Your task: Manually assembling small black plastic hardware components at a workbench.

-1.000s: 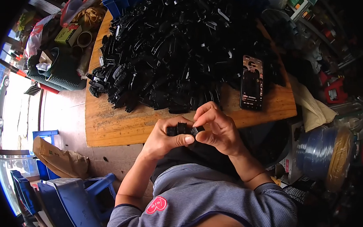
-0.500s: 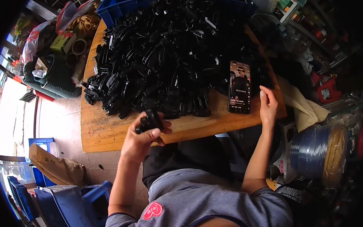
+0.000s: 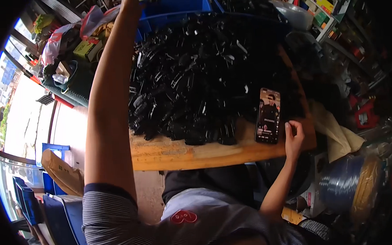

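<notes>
My left arm stretches far forward over the table's left side. My left hand [image 3: 130, 1] is at the top edge of the picture, beside a blue plastic bin [image 3: 176, 4]; its fingers are mostly cut off. Something dark shows next to it, too unclear to name. My right hand [image 3: 294, 137] hovers at the table's right front edge, fingers loosely bent, thumb apart, holding nothing. Just left of it lies a smartphone [image 3: 268, 116], screen lit with a picture of a person. A large heap of small black plastic parts [image 3: 193, 78] covers much of the table.
The wooden table [image 3: 184, 154] shows a bare strip along its front edge. A second bin with black parts [image 3: 243, 4] stands at the back. Bags and a yellow-green box [image 3: 87, 50] are on the left. Wrapped spools [image 3: 345, 185] and a beige cloth [image 3: 336, 128] are at right.
My left hand, which held black plastic parts near the table's front edge, has reached far forward to the blue bin. My right hand stays by the phone, its fingers more bent. The view has shifted.
</notes>
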`<action>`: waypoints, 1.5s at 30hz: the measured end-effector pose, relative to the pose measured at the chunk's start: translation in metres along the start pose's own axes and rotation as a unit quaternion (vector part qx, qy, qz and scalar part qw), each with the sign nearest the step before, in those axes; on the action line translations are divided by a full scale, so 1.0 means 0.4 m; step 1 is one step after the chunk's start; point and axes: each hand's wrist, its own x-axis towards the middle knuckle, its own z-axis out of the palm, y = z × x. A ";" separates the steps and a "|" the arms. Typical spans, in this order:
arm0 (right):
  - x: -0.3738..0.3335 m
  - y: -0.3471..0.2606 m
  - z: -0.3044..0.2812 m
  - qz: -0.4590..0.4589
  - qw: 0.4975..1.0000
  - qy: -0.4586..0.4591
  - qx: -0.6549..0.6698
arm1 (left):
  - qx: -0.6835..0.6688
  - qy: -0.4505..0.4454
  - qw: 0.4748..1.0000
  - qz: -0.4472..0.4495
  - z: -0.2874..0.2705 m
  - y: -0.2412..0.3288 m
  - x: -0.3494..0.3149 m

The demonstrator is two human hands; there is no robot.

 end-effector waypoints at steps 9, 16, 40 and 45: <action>0.018 0.014 -0.041 0.041 0.998 0.038 -0.037 | 0.632 -0.140 0.758 0.085 0.328 -0.444 -0.549; -0.001 0.010 -0.012 0.022 0.995 0.080 -0.053 | 0.731 -0.188 0.632 0.177 0.364 -0.620 -0.715; -0.099 -0.198 -0.023 0.123 0.882 0.079 0.449 | 0.525 -0.096 0.840 0.100 0.334 -0.634 -0.805; -0.191 -0.297 0.090 0.152 0.769 -0.204 0.587 | 0.533 -0.121 0.831 0.102 0.323 -0.621 -0.813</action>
